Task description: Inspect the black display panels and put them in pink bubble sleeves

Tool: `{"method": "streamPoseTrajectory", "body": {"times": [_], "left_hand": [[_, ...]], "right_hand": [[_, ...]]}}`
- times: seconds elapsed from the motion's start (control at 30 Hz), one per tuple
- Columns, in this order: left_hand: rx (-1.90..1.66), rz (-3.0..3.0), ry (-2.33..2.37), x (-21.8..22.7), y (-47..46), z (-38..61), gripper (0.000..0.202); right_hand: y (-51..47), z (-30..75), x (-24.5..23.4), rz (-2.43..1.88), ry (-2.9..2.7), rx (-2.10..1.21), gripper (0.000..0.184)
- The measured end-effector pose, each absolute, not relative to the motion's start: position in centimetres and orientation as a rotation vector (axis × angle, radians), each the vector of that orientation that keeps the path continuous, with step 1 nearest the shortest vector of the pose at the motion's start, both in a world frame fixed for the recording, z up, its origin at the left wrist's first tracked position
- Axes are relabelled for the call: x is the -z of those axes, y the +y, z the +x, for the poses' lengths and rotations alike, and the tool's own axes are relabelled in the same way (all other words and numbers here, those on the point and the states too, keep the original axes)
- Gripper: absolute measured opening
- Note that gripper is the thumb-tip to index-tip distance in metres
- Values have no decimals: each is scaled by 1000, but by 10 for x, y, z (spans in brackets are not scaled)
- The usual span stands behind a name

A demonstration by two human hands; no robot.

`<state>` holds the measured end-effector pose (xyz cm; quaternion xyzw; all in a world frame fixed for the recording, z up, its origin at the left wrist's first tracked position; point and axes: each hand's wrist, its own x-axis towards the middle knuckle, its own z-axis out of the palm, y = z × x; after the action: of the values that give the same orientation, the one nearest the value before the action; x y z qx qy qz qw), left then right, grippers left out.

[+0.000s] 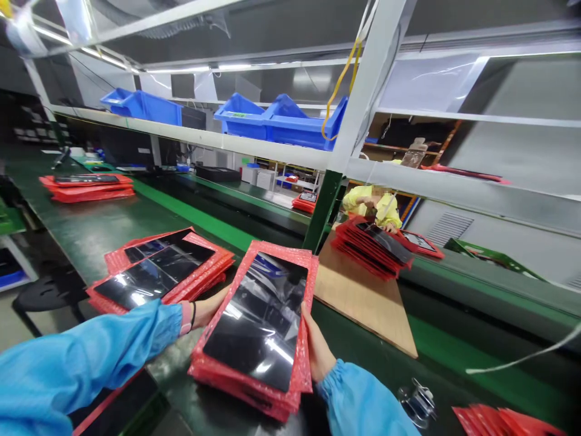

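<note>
Between my two hands is a stack of black glossy screen panels point(258, 315) with red bubble wrap sheets around and between them. My left hand point(212, 307) is closed on the stack's left edge, its fingers largely hidden. On the opposite edge, my right hand point(316, 344) grips with the thumb lying along the side. The stack is tilted, so the top panel faces me; whether its lower edge touches the bench cannot be made out. Close by on the left lies another stack of panels in red bubble wrap point(157, 272).
A wooden board point(363, 297) bears a tall red-wrapped stack point(374, 245). Across the bench, a person in yellow point(393, 212) works. A metal post point(324, 212) stands ahead, under a shelf with blue bins point(290, 121). Red wrap point(503, 421) lies lower right; another stack point(86, 186) is far left.
</note>
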<state>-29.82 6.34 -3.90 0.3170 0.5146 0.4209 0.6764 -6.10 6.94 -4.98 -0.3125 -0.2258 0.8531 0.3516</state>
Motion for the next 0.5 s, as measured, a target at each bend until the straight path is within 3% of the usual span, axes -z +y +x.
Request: {"method": "streamPoseTrajectory", "body": {"times": [0.23,0.33,0.5], "left_hand": [[-720,661,993,32,35,-261,63],[-787,716,899,19,24,-241,56],[-769,804,868,11,25,-199,53]], "right_hand": [[18,-27,43,-869,-488,-2218,54],[9,-9,53,-1002,-575,-1984,53],[30,34,59,-1137,-646,-1738,35]]}}
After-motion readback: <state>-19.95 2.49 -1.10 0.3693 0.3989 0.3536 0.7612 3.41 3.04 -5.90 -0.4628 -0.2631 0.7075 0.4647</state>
